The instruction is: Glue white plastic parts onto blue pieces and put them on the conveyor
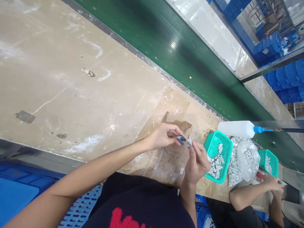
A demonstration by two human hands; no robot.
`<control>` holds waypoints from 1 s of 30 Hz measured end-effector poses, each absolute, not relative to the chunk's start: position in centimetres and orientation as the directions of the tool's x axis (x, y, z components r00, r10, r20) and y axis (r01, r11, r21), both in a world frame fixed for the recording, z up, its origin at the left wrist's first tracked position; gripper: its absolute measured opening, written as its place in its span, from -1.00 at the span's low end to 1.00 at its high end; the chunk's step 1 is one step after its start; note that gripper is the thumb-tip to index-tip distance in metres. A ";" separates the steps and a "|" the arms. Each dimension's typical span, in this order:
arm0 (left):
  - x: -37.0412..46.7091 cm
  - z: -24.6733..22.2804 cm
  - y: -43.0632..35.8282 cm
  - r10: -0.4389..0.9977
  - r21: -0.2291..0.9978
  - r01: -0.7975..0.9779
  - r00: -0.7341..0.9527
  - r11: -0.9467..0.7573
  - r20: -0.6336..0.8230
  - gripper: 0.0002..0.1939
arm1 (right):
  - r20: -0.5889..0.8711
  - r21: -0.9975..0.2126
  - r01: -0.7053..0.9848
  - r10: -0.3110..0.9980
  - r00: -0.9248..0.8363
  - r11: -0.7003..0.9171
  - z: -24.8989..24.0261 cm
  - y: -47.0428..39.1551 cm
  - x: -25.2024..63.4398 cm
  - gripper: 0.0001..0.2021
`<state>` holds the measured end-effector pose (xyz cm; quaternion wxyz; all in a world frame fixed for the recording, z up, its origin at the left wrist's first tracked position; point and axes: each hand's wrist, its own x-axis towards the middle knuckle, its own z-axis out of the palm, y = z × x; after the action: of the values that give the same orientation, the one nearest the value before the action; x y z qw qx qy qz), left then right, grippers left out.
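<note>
My left hand (166, 136) pinches a small dark grey-blue plastic part (181, 139) with a pale piece along its side. Facing it, my right hand (197, 160) holds a small whitish piece (189, 142) between thumb and finger; its exact kind is too small to make out. The two pieces are close together above the worktable. To the right of my right hand stands a green basket (220, 177) with many small white and grey pieces (215, 166) in it.
A white squeeze bottle (236, 129) with a blue nozzle lies behind the basket. Bags of small parts (248, 158) and a second green basket (275, 163) sit further right, near a co-worker's hands (273, 183). A green conveyor belt (152, 41) runs along the table's far side.
</note>
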<state>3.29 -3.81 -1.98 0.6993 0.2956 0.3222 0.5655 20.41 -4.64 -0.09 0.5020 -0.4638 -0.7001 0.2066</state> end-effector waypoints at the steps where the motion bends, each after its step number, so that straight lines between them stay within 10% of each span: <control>1: 3.3 -1.8 -3.9 0.982 0.779 -0.600 0.156 0.182 -0.110 -0.80 | 0.515 -0.749 0.434 0.852 -0.096 0.501 0.2 -4.7 20.3 -0.80; 19: 2.9 -0.9 -4.5 0.968 0.842 -0.482 0.069 0.244 -0.241 -0.74 | 0.443 -0.673 0.506 0.841 -0.309 0.540 1.3 -5.3 19.1 -0.46; 30: 1.8 -1.6 -3.7 0.951 0.704 -0.659 0.058 0.264 -0.303 -0.49 | 0.197 -0.798 0.523 0.950 -0.241 0.299 2.1 -1.7 20.4 -0.74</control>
<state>1.80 -3.72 -1.63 0.7008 0.1946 0.3756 0.5744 20.38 -1.74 2.09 0.3495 -0.5073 -0.7260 0.3055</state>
